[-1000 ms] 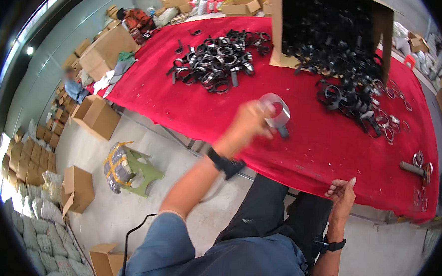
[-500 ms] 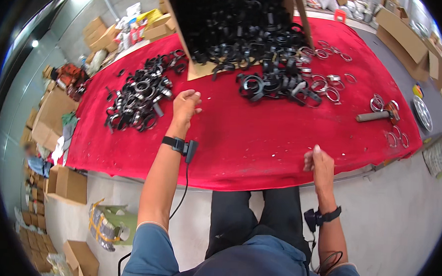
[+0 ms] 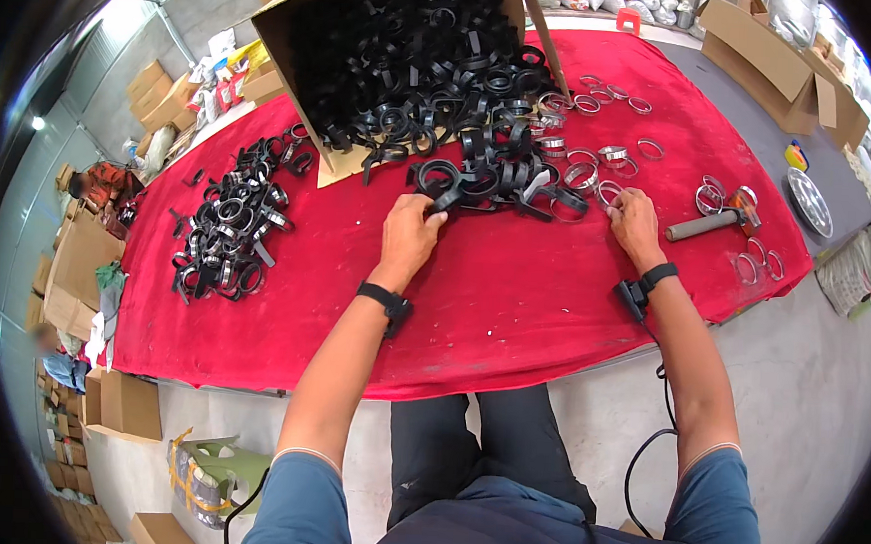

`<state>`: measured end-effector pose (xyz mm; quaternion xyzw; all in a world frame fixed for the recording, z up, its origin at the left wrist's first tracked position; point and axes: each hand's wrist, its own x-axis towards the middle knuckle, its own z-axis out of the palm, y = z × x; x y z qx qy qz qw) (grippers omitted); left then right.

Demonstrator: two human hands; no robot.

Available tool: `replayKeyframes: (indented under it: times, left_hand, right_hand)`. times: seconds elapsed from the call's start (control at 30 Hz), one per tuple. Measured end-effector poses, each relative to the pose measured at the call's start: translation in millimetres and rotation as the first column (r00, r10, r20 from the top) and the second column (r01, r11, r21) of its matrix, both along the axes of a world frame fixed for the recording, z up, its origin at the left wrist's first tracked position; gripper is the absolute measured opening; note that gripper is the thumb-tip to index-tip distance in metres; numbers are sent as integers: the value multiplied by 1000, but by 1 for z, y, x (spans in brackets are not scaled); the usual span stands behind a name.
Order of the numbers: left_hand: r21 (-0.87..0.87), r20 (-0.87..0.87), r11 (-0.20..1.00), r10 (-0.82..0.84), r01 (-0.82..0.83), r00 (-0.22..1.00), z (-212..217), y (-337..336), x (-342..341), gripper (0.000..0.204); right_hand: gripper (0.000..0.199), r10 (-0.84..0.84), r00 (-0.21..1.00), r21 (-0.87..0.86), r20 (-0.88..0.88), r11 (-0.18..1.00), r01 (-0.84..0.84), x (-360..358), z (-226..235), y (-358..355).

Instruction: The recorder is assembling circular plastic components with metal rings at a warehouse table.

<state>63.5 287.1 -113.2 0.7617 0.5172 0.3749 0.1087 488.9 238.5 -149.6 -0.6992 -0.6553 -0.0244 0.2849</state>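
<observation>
My left hand (image 3: 411, 236) pinches the edge of a black ring-shaped clamp (image 3: 446, 200) at the front of the loose pile below the large carton. Its thumb and fingers are closed on that part. Over to the right, my right hand (image 3: 638, 230) has its fingertips closed at a thin silver metal ring (image 3: 607, 191), partly hidden by the fingers. Between the hands lie more black clamps (image 3: 507, 180) and silver rings (image 3: 581, 171). A separate heap of black clamps with silver bands inside (image 3: 230, 212) sits on the left.
A tipped carton (image 3: 292, 92) spills black clamps onto the red cloth (image 3: 511, 325). A hammer-like tool with a grey handle (image 3: 702, 226) lies right, near loose rings (image 3: 751, 264). Beyond are a round metal tray (image 3: 810, 203) and an open carton (image 3: 761, 67). Two people are at far left.
Both hands have moved forward: the left to the right onto a black clamp, the right up to a silver ring. The view has shifted, too.
</observation>
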Motion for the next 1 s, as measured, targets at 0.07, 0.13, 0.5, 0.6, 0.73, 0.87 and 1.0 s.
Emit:
replayKeyframes:
  times: [0.07,0.13,0.5,0.6,0.73,0.87,1.0]
  left_hand:
    - [86,12,995,-53,52,998,18,3,3,26]
    - [92,42,995,45,-48,998,28,5,-11,24]
    - [-375,785,874,123,307,607,63,-50,-40,28]
    - [-339,495,919,-9,203,869,61,-97,-62,21]
    - [-5,22,979,-203,203,979,37,-165,-91,19]
    - [57,-203,971,-217,233,955,13,-210,-108,23]
    - [-49,-224,983,-182,175,958,13,-228,-109,26]
  right_hand:
    - [17,-52,998,352,-47,934,66,3,-9,-14]
    - [15,-13,988,318,-155,946,63,-18,4,-31]
    - [18,273,948,34,-164,962,-271,-105,26,-158]
    - [17,371,916,-74,-151,920,-385,-124,32,-168]
    - [39,379,915,-146,-141,906,-398,-127,43,-163]
    - [66,348,934,-150,-84,922,-357,-131,47,-161]
    - [77,361,929,-282,-77,886,-368,-129,51,-154]
